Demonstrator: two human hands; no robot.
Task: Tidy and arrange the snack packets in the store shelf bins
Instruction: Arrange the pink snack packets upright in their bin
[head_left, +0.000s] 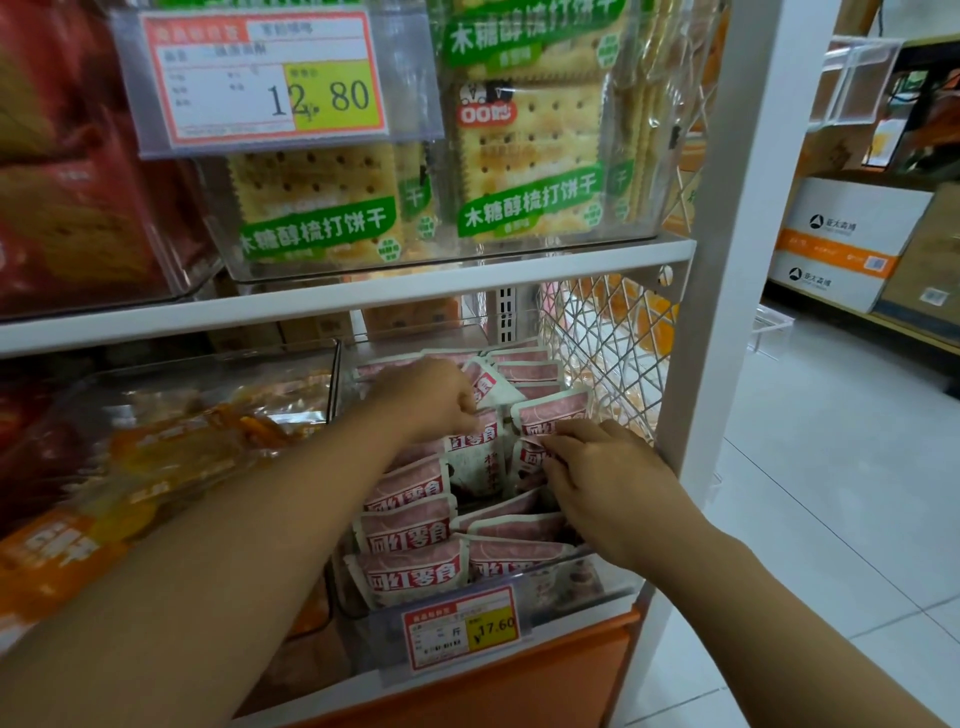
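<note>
A person's left hand (434, 395) reaches into a clear bin (597, 582) on the lower shelf, fingers curled down and pinching the top edge of a packet (475, 444) near the middle of the bin. The right hand (610, 480), just beside it, has its fingers bent over the top edge of a second packet (530, 460) in the right-hand row. The pink-and-white packets (410, 530) fill the bin in two rough rows, mostly upright and leaning back, with a few at the rear tipped at angles. A price tag (460, 634) reading 17.60 hangs on the bin's front. To the left, a neighbouring bin (311, 358) holds orange wrappers (171, 447). On the shelf above, cracker packs (530, 156) with green labels stand in another clear bin behind a tag (265, 78) marked 12.80, with red packs (62, 197) further left. A wire mesh panel (597, 353) closes the shelf's right side next to a white post (727, 260). Beyond it, cardboard boxes (852, 244) sit on a low rack above the pale tiled floor (831, 519).
</note>
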